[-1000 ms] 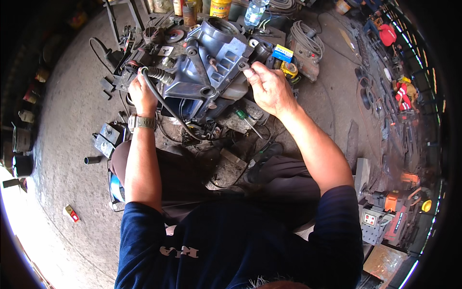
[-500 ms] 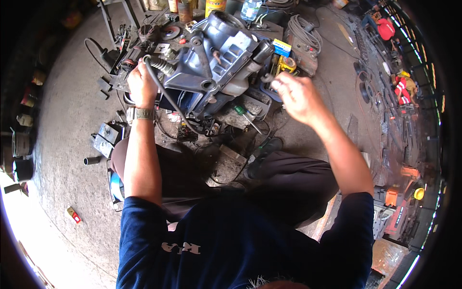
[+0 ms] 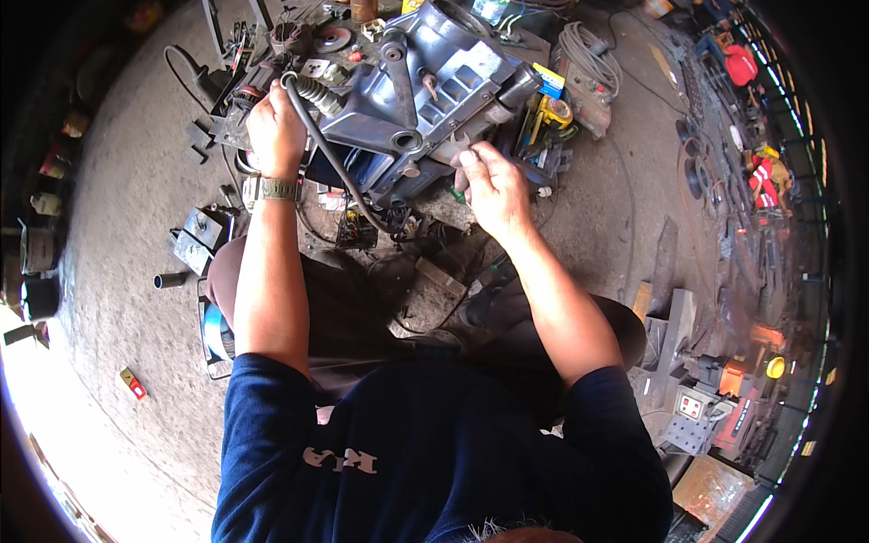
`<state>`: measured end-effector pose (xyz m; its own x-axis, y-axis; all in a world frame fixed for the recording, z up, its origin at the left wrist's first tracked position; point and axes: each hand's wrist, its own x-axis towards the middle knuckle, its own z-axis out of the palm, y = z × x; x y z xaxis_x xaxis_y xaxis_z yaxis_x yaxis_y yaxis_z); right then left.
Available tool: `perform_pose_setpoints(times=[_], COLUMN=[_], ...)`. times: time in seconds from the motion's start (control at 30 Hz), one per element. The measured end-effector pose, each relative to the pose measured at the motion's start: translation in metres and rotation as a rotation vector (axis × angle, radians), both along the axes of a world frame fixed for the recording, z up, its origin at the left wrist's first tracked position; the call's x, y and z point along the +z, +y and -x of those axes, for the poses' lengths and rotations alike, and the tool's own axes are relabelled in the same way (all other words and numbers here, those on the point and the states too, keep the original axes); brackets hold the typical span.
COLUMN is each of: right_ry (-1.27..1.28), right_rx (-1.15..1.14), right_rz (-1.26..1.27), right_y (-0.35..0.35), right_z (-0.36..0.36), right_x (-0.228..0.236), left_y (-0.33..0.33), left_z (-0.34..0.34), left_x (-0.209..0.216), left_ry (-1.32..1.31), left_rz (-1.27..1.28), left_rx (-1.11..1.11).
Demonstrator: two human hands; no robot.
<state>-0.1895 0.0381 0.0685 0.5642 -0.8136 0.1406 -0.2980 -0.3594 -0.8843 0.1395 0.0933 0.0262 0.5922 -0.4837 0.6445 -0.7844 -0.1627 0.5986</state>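
My left hand (image 3: 276, 136) is closed at the top end of a dark grey hose or bent rod (image 3: 330, 161), beside a ribbed, spring-like part (image 3: 317, 94). The hose curves down toward my knees. In my right hand (image 3: 498, 195) is a small open-ended wrench (image 3: 461, 143), its jaw showing past my fingertips. It is close to the lower right side of a large grey metal housing (image 3: 439, 104), which stands tilted in front of me. A lever arm (image 3: 396, 81) lies across the housing's face. Whether the wrench touches the housing, I cannot tell.
Right of the housing are a blue and yellow box (image 3: 549, 81), a yellow tool (image 3: 554, 113) and a coiled cable (image 3: 587, 56). A grinding disc (image 3: 332, 39) lies behind. Left of my knee are a metal block (image 3: 201, 237) and a short pipe (image 3: 168, 281).
My right hand has moved left with the wrench, from out at the right to close by the housing. My left hand stays at the hose end. The view has shifted slightly.
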Motion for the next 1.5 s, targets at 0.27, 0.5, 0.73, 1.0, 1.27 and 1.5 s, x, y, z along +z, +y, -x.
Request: perform_pose_setpoints(times=[0.27,0.5,0.73,1.0,1.27,1.5], right_ry=[-0.276,-0.224,0.14,0.112,-0.059,-0.122], right_rx=[-0.078,-0.1,-0.037,0.007,-0.096,-0.131], right_rz=[-0.151,-0.207,0.303,0.164,-0.04,-0.138], right_y=[0.013,0.012,-0.013,0.01,0.026,0.031], right_z=[-0.033,-0.029,-0.001,-0.005,-0.031,-0.037], right_x=[-0.015,-0.008,0.033,-0.014,-0.028,-0.036], left_y=[-0.003,0.002,0.001,-0.002,0.001,0.001], left_z=[0.004,-0.005,0.004,0.002,-0.001,-0.001], left_x=[0.005,-0.001,0.005,0.007,0.005,0.006], left_ry=[-0.042,-0.373,-0.02,-0.539,-0.53,-0.516], left_rz=[0.008,0.0,0.027,0.088,0.049,0.084], left_rx=[0.005,0.044,-0.039,0.086,0.075,0.051])
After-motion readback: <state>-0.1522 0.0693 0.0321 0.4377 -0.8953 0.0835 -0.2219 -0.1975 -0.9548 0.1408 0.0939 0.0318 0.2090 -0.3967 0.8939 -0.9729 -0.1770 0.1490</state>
